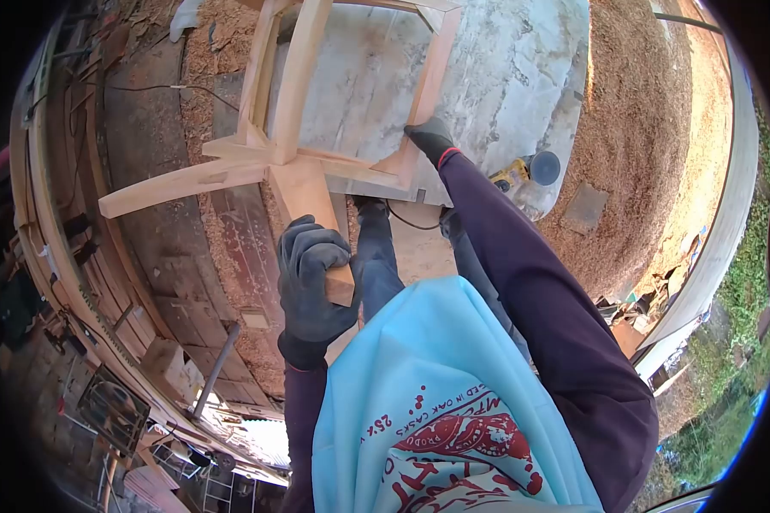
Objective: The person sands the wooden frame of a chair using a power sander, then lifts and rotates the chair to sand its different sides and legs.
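Note:
A pale wooden chair frame lies tipped on the grey worktable, its legs sticking out over the near and left edges. My left hand, in a dark glove, is wrapped round the near leg close to its squared end. Farther up and to the right, my right hand, also gloved, grips the frame's right rail near its lower corner. Part of its fingers is hidden behind the wood. A yellow power tool with a round grey disc rests on the worktable's near right corner, beside my right forearm.
Wood shavings cover the ground to the right, with a flat square piece on them. Boards and a dark cable lie at the left. A long wooden beam runs down the left side. My feet are below the table's near edge.

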A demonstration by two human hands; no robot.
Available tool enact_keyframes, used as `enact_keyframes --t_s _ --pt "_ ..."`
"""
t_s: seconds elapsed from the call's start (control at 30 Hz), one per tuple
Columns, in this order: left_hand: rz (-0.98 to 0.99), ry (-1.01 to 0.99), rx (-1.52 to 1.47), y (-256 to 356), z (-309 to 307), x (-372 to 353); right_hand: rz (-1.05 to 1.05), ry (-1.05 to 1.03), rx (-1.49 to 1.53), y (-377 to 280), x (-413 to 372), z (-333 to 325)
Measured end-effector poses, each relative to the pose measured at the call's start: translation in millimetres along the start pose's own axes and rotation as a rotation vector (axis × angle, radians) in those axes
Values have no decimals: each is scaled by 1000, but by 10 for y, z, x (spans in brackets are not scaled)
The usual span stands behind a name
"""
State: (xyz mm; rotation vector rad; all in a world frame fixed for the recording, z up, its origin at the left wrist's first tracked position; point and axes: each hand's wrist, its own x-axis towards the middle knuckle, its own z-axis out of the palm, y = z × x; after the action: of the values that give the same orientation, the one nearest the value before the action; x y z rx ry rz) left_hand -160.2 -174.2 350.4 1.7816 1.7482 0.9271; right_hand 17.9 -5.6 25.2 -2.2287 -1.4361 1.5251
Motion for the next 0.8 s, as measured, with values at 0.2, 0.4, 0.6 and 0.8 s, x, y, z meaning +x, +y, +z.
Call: enact_keyframes --t_s 0.2,0.4,0.6,0.8 --pt "-58 70 20 202 907 -61 328 -29 357 1126 -794 -878" --pt "-32 47 127 313 1362 156 627 80 1130 1674 -1565 -1328" --pt "-123 402 231 608 1575 -407 475 -106 1095 2727 -634 -905" --pt "-237 -66 92 165 3297 -823 251 -443 1526 2917 -919 -1094"
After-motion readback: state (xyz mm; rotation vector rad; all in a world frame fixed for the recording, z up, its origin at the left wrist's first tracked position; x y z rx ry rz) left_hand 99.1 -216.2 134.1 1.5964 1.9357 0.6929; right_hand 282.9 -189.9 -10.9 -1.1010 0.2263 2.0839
